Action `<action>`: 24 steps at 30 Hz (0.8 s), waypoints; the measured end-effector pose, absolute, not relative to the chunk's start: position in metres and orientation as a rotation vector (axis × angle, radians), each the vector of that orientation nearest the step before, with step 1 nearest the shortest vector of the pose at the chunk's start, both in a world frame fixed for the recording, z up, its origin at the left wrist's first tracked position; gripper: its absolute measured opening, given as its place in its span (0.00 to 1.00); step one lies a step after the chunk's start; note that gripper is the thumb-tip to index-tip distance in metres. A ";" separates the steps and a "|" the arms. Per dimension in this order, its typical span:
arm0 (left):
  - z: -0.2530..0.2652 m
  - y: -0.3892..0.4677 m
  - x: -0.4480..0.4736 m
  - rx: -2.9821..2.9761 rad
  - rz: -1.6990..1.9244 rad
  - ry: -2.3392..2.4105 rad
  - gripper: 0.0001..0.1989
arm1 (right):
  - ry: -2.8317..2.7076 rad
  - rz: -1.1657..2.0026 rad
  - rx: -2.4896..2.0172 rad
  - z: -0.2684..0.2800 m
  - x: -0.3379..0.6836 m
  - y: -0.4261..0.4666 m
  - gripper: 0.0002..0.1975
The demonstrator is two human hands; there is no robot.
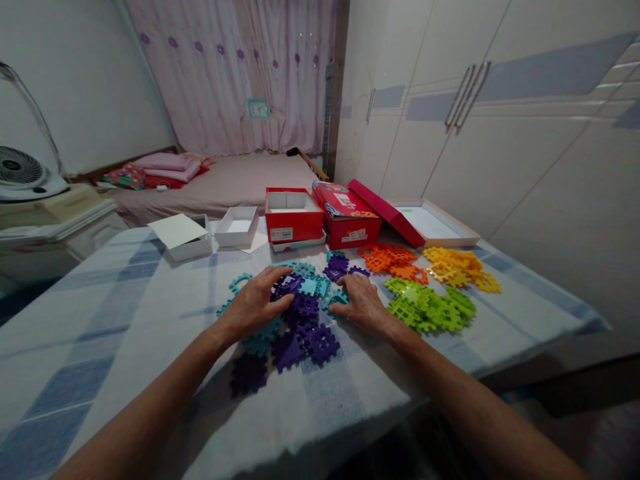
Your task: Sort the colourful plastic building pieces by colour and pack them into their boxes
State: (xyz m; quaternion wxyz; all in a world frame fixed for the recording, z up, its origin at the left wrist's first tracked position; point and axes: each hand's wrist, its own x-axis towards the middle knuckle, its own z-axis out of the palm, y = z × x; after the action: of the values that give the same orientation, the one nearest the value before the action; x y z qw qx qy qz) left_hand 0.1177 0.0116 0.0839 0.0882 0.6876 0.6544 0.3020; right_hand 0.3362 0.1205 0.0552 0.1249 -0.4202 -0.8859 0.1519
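Note:
A mixed pile of toothed plastic building pieces lies between my hands, with purple pieces [304,305] and teal pieces [309,287] overlapping. My left hand [257,301] rests over the pile's left side, thumb and fingers apart and touching purple pieces. Opposite it, my right hand [366,303] has thumb and fingers curved around a teal piece [338,297] at the pile's right edge. More purple pieces [321,343] lie at the near side, and a teal ring-shaped piece [240,281] sits left of my left hand. My palms hide some of the pieces.
Sorted heaps of green pieces [433,308], orange pieces [387,259] and yellow pieces [460,267] lie to the right. Behind stand an open red box [294,223], a second red box [353,230], a leaning red lid [387,213], white boxes [237,230] and a shallow tray [450,230].

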 end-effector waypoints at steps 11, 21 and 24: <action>0.078 -0.035 0.144 2.174 0.685 1.742 0.25 | -2.475 0.551 -1.047 0.073 0.329 0.130 0.07; 0.068 -0.032 0.145 2.211 0.771 1.771 0.21 | -2.343 0.718 -1.114 0.103 0.244 0.167 0.21; 0.072 -0.029 0.138 2.154 0.877 1.874 0.17 | -2.510 0.515 -0.989 0.104 0.281 0.147 0.23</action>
State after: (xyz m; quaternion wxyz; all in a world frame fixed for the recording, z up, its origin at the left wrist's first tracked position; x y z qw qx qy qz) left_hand 0.1376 -0.0286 0.0725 0.0773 0.7190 0.6256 0.2927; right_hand 0.2814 0.1465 0.1043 0.1962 -0.3529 -0.8962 0.1837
